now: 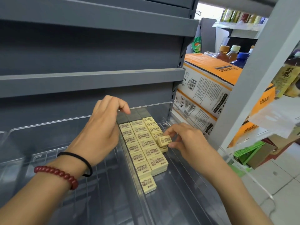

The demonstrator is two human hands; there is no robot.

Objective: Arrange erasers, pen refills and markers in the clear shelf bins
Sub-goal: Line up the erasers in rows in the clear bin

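Note:
Several cream erasers (142,146) printed "miffy 4B" lie in three rows inside a clear shelf bin (167,189). Dark grey erasers (134,114) line the back of the rows. My right hand (186,140) pinches one cream eraser (164,140) just above the right-hand row, tilted on its edge. My left hand (100,132) hovers over the left side of the rows, fingers loosely curled, holding nothing; it wears a black hair tie and a red bead bracelet. No pen refills or markers are in sight.
Empty grey metal shelves (90,82) rise above the bin. A second clear bin (48,159) sits to the left. Orange-and-white tissue packs (209,85) stack to the right, with drink bottles (230,53) behind and a white upright post (253,78).

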